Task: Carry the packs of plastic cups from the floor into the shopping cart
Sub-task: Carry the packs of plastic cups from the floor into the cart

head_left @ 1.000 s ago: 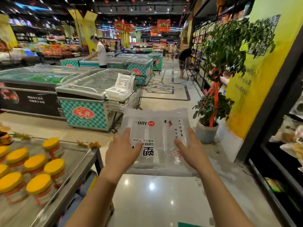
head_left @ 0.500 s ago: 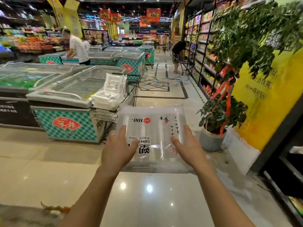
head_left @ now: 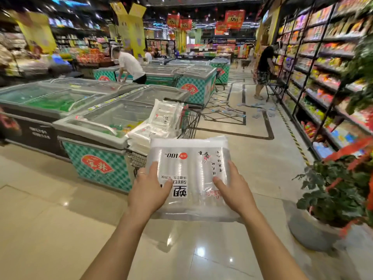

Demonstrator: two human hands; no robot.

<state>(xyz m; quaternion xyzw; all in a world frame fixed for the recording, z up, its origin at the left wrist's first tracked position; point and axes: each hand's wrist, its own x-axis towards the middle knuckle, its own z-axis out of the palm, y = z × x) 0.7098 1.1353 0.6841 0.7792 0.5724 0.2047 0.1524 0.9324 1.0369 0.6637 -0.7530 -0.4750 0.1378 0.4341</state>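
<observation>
Up ahead of the left fingers (head_left: 154,168), a freezer chest (head_left: 96,142) is flanking the shopping cart (head_left: 189,124), where stacked packs (head_left: 161,122) are already piling above the rim. The left hand (head_left: 149,190) is clamping the near left edge of the pack of plastic cups (head_left: 191,164), thumb pressing on top and the other fingers wrapping the side and underside. The pack is riding flat in the air between both hands, its far edge reaching toward the cart. The right hand (head_left: 234,190) is gripping the opposite near edge the same way, thumb on top. Off beyond the right fingers, a potted plant (head_left: 333,195) is standing on the floor. The pack is looking light but slick: glossy film over rows of thin cups, likely crushing under a hard squeeze. A two-sided hold along the edges, palms supporting beneath, appears the safest grip.
</observation>
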